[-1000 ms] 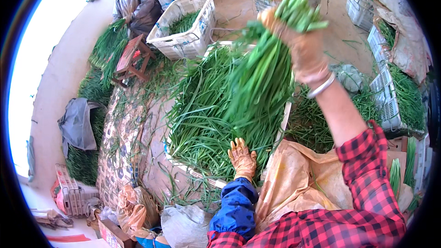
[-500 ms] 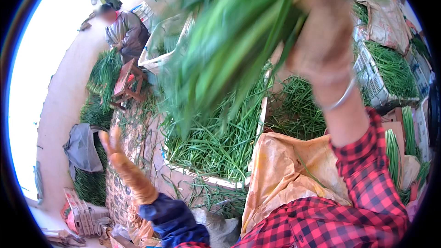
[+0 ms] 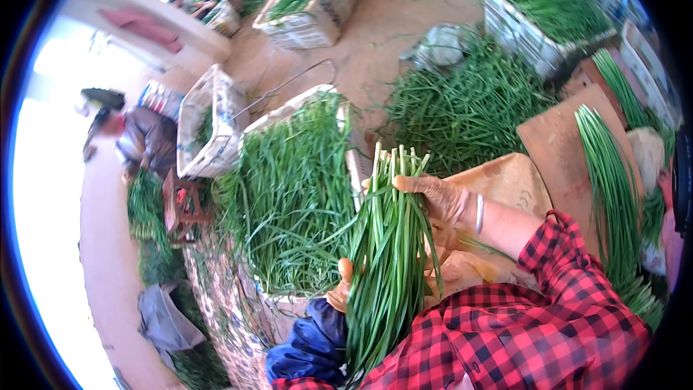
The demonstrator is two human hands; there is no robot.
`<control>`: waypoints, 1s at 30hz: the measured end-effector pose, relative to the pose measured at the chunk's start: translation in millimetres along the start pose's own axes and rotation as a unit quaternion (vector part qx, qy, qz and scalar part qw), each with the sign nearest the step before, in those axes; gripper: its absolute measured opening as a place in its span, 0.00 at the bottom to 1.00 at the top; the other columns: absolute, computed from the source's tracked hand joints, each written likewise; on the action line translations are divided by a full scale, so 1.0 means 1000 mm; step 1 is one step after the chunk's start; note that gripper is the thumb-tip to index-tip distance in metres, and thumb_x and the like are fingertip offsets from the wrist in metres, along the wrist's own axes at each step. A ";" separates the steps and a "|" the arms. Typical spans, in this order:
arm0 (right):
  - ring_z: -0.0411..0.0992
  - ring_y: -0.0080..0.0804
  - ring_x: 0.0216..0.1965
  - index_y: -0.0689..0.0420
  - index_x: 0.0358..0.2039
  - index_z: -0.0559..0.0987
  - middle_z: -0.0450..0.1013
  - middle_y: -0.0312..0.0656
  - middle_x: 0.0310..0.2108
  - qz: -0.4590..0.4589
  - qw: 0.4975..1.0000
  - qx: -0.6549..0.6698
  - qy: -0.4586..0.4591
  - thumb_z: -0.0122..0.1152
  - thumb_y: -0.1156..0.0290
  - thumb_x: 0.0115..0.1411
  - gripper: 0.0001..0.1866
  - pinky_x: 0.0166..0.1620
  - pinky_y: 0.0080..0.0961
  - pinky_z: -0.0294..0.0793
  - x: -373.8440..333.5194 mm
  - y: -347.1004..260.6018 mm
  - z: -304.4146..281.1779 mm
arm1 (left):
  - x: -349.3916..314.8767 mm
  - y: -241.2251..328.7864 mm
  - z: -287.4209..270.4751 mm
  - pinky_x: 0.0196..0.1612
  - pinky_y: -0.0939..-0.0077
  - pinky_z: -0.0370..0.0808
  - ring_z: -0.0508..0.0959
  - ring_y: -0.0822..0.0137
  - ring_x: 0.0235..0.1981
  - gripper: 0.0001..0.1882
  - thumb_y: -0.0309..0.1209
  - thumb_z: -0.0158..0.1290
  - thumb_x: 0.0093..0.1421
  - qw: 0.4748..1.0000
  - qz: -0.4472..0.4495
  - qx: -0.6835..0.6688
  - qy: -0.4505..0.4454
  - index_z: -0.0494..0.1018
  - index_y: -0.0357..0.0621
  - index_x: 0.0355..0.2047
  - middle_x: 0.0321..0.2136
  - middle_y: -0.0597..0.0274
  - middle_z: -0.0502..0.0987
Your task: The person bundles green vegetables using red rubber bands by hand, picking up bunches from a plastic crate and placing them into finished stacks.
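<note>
A loose bunch of garlic chives [image 3: 390,245] lies in front of me, pale cut stems at the top and long green leaves trailing down toward my lap. Near the stem end my right hand [image 3: 444,201] is wrapped round the bunch, its thumb across the front and a silvery bangle at the wrist. Lower down, my left hand [image 3: 341,286] presses its thumb to the left side of the leaves. The rest of that hand is hidden behind them. An orange-tan sheet [image 3: 505,180] covers my lap beneath the bunch.
A white crate [image 3: 289,110] heaped with chives stands just left of the bunch. Loose chives form a pile [image 3: 462,97] on the floor ahead. At right a brown board [image 3: 552,137] bears a sorted bundle [image 3: 606,180]. A co-worker [image 3: 148,137] sits far left beside a small wooden stool [image 3: 177,206].
The bunch has come down from high ahead to in front of my lap, still in my right hand. My left hand, spread and apart before, now rests against it. The view has shifted.
</note>
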State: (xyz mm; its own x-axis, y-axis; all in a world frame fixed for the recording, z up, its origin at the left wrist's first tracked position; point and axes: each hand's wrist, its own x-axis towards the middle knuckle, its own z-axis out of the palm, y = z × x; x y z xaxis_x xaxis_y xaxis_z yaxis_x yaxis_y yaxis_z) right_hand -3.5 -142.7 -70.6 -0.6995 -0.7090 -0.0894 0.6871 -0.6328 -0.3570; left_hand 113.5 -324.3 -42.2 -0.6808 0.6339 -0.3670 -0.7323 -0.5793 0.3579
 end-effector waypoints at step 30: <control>0.60 0.38 0.56 0.59 0.61 0.56 0.67 0.49 0.52 0.031 0.879 -0.459 -0.125 0.54 0.44 0.56 0.41 0.60 0.32 0.55 -0.023 -0.009 -0.013 | 0.084 0.074 -0.021 0.53 0.65 0.70 0.70 0.60 0.52 0.49 0.68 0.47 0.47 0.988 0.129 0.084 -0.001 0.57 0.44 0.59 0.53 0.56 0.68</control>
State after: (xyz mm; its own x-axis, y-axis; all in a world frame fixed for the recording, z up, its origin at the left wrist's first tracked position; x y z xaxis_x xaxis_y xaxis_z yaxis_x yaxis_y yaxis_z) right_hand 3.8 -116.8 -77.3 -0.5219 -0.8525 0.0311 0.1933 -0.1537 -0.9690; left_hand 1.6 -324.2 -64.4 -0.8442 0.4772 -0.2440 -0.5220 -0.6288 0.5763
